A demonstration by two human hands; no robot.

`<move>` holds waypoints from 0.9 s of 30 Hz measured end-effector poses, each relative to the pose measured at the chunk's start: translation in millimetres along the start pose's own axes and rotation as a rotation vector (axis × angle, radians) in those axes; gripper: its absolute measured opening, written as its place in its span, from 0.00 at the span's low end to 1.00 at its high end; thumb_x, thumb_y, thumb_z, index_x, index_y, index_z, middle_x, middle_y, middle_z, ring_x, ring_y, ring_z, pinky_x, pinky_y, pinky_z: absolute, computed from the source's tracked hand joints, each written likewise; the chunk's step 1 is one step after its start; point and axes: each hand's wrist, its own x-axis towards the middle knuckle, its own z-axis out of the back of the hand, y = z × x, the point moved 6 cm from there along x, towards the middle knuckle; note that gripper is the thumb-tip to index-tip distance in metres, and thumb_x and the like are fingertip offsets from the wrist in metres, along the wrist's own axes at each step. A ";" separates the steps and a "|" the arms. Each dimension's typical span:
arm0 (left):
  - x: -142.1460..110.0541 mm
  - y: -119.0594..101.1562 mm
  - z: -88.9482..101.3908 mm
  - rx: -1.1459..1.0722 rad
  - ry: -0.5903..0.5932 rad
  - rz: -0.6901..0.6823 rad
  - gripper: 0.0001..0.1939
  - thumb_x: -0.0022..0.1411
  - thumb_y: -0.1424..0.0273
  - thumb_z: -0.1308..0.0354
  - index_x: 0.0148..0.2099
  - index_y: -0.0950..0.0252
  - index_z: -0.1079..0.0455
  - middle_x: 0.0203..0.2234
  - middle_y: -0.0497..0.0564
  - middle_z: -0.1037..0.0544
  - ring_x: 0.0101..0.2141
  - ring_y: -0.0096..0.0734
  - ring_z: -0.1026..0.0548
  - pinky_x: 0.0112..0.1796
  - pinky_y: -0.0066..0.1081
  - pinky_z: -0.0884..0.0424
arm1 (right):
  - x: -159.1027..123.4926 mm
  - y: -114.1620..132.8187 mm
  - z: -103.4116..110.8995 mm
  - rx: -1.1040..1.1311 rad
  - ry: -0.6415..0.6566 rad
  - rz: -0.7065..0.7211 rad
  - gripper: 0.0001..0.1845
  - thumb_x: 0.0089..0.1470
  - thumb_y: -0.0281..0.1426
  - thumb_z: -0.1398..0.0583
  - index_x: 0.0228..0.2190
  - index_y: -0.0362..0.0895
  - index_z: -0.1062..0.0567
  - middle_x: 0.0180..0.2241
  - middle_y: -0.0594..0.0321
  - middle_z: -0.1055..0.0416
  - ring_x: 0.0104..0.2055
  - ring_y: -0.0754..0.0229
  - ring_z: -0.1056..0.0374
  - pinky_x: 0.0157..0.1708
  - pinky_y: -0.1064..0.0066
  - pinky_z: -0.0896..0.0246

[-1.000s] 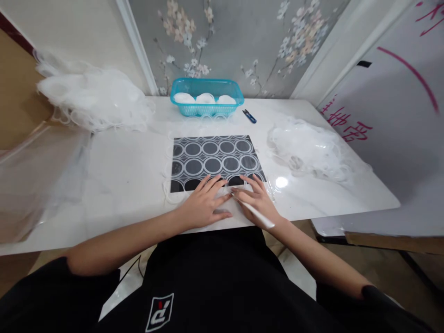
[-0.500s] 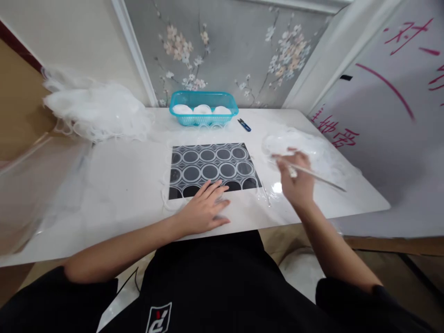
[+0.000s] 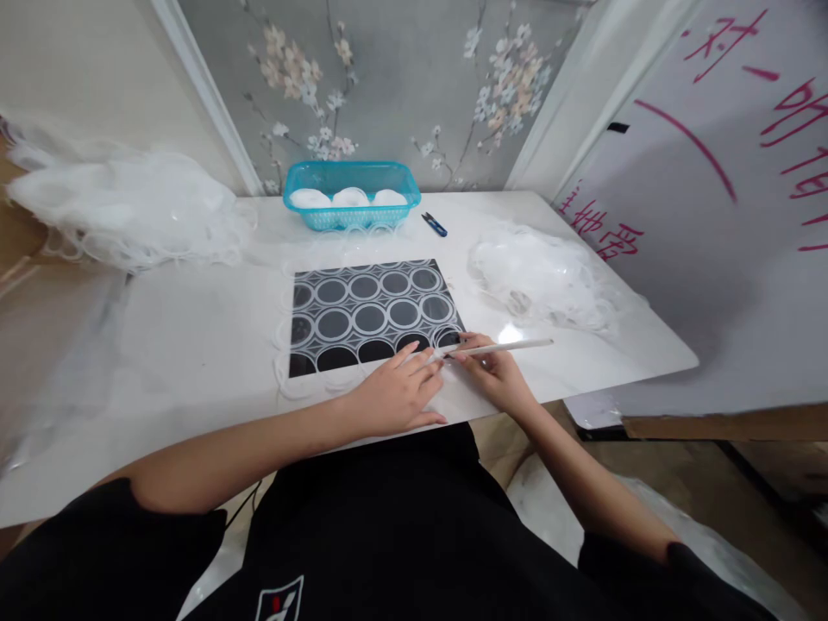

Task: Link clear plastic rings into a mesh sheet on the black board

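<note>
A black sheet (image 3: pixel 368 319) patterned with pale rings lies on the white table. My left hand (image 3: pixel 398 392) rests palm down at its lower edge, fingers stretched out and partly covering the bottom row. At the sheet's lower right corner, my right hand (image 3: pixel 495 375) is closed around a thin white stick (image 3: pixel 527 344), which points right. The fingertips of both hands are close together there, beside a loose white ring (image 3: pixel 448 336) on the corner. What else the right fingertips may pinch is too small to tell. More clear-white rings show along the sheet's borders.
A heap of white rings (image 3: pixel 543 276) lies to the right, and a larger white heap (image 3: pixel 135 207) at the back left. A blue basket (image 3: pixel 353 216) with white rolls stands at the back, beside small blue snips (image 3: pixel 434 225). A whiteboard (image 3: pixel 699 285) borders the right side.
My right hand, still with the stick, has moved from the right-hand heap leftward to the sheet's lower right corner. My left hand has shifted slightly right along the edge; the view has turned a little.
</note>
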 end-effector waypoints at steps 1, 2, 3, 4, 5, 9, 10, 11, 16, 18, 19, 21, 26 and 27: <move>0.2 0.2 -0.6 0.003 0.009 0.002 0.30 0.67 0.50 0.57 0.52 0.73 0.32 0.53 0.63 0.31 0.58 0.52 0.39 0.60 0.48 0.52 | -0.3 -0.7 -0.2 -0.007 0.003 0.001 0.10 0.58 0.36 0.44 0.32 0.47 0.24 0.33 0.58 0.26 0.50 0.51 0.34 0.46 0.59 0.35; 0.2 0.6 -1.2 0.005 0.019 0.005 0.30 0.67 0.50 0.57 0.52 0.73 0.33 0.54 0.63 0.31 0.59 0.52 0.40 0.60 0.48 0.52 | -0.5 -1.3 -0.3 -0.014 0.007 0.006 0.09 0.58 0.35 0.44 0.31 0.47 0.25 0.33 0.59 0.26 0.50 0.51 0.34 0.46 0.58 0.36; 0.3 0.9 -1.7 0.005 0.025 0.009 0.30 0.67 0.50 0.57 0.53 0.73 0.33 0.54 0.63 0.31 0.59 0.51 0.40 0.60 0.47 0.53 | -0.6 -1.7 -0.4 -0.022 0.010 0.014 0.09 0.58 0.35 0.44 0.31 0.47 0.25 0.33 0.59 0.26 0.51 0.51 0.34 0.47 0.58 0.36; 0.3 1.2 -2.1 0.002 0.028 0.012 0.30 0.67 0.50 0.57 0.53 0.73 0.33 0.54 0.63 0.31 0.59 0.51 0.40 0.60 0.47 0.53 | -0.5 -2.0 -0.4 -0.030 0.012 0.020 0.09 0.58 0.35 0.44 0.31 0.47 0.25 0.32 0.59 0.26 0.51 0.51 0.34 0.48 0.57 0.37; 0.4 1.3 -2.5 -0.001 0.028 0.014 0.30 0.67 0.51 0.57 0.53 0.73 0.33 0.54 0.63 0.31 0.59 0.51 0.40 0.60 0.47 0.53 | -0.4 -2.1 0.0 -0.037 0.012 0.025 0.09 0.58 0.35 0.44 0.31 0.47 0.25 0.33 0.59 0.26 0.51 0.51 0.34 0.49 0.57 0.37; 0.8 1.4 -5.0 -0.016 0.014 0.020 0.30 0.67 0.51 0.57 0.53 0.74 0.34 0.53 0.64 0.31 0.59 0.51 0.40 0.61 0.46 0.53 | -0.6 -0.1 1.5 -0.097 0.011 0.043 0.09 0.59 0.34 0.45 0.32 0.47 0.26 0.33 0.59 0.26 0.51 0.51 0.35 0.49 0.57 0.37; 0.9 1.8 -5.6 -0.024 0.005 0.027 0.31 0.67 0.51 0.57 0.54 0.75 0.34 0.53 0.64 0.31 0.58 0.50 0.39 0.61 0.46 0.53 | -1.6 1.5 1.2 -0.137 0.009 0.058 0.08 0.59 0.33 0.45 0.32 0.46 0.26 0.34 0.58 0.26 0.52 0.51 0.35 0.50 0.56 0.38; 1.0 2.4 -5.9 -0.037 -0.005 0.036 0.32 0.66 0.50 0.57 0.55 0.75 0.35 0.53 0.64 0.31 0.58 0.50 0.39 0.61 0.46 0.53 | -3.3 3.6 0.2 -0.193 0.006 0.081 0.08 0.59 0.32 0.45 0.33 0.46 0.26 0.35 0.58 0.25 0.53 0.50 0.36 0.51 0.54 0.39; 0.6 5.8 -4.3 -0.134 -0.053 0.064 0.33 0.64 0.48 0.54 0.55 0.74 0.36 0.53 0.64 0.31 0.60 0.49 0.41 0.62 0.47 0.56 | -16.8 18.9 -18.1 -0.548 0.078 0.307 0.10 0.57 0.24 0.45 0.38 0.49 0.28 0.44 0.62 0.25 0.61 0.46 0.46 0.60 0.42 0.60; -0.1 6.4 -3.7 -0.165 -0.049 0.065 0.34 0.63 0.48 0.53 0.55 0.74 0.36 0.54 0.65 0.32 0.60 0.49 0.43 0.62 0.48 0.59 | -14.0 20.6 -16.8 -0.624 0.083 0.357 0.11 0.56 0.22 0.45 0.35 0.50 0.28 0.43 0.65 0.24 0.60 0.47 0.44 0.61 0.42 0.62; -0.6 6.4 -3.8 -0.182 -0.042 0.066 0.34 0.62 0.47 0.52 0.54 0.74 0.37 0.54 0.65 0.32 0.61 0.50 0.43 0.62 0.48 0.59 | -8.1 20.3 -10.1 -0.646 0.061 0.362 0.12 0.55 0.21 0.45 0.34 0.51 0.28 0.43 0.66 0.24 0.58 0.47 0.42 0.60 0.42 0.61; -1.7 6.0 -4.8 -0.226 -0.023 0.075 0.34 0.61 0.46 0.51 0.54 0.72 0.37 0.55 0.65 0.33 0.61 0.50 0.44 0.62 0.50 0.59 | 12.7 20.3 16.2 -0.667 -0.039 0.365 0.13 0.54 0.20 0.45 0.33 0.51 0.29 0.41 0.65 0.24 0.55 0.48 0.40 0.59 0.42 0.59; -3.7 6.3 -3.9 -0.353 0.004 0.104 0.37 0.57 0.44 0.47 0.55 0.70 0.38 0.56 0.62 0.33 0.62 0.50 0.46 0.62 0.51 0.62 | 84.1 35.6 108.8 -0.568 -0.592 0.245 0.07 0.58 0.30 0.46 0.32 0.47 0.28 0.36 0.57 0.28 0.52 0.47 0.37 0.55 0.42 0.51; -4.1 9.0 0.3 -0.372 -0.002 0.112 0.38 0.56 0.44 0.46 0.56 0.70 0.39 0.56 0.62 0.33 0.62 0.49 0.47 0.62 0.52 0.62 | 96.5 41.2 113.8 -0.476 -0.625 0.221 0.07 0.59 0.33 0.46 0.31 0.46 0.29 0.34 0.57 0.29 0.48 0.48 0.35 0.52 0.45 0.46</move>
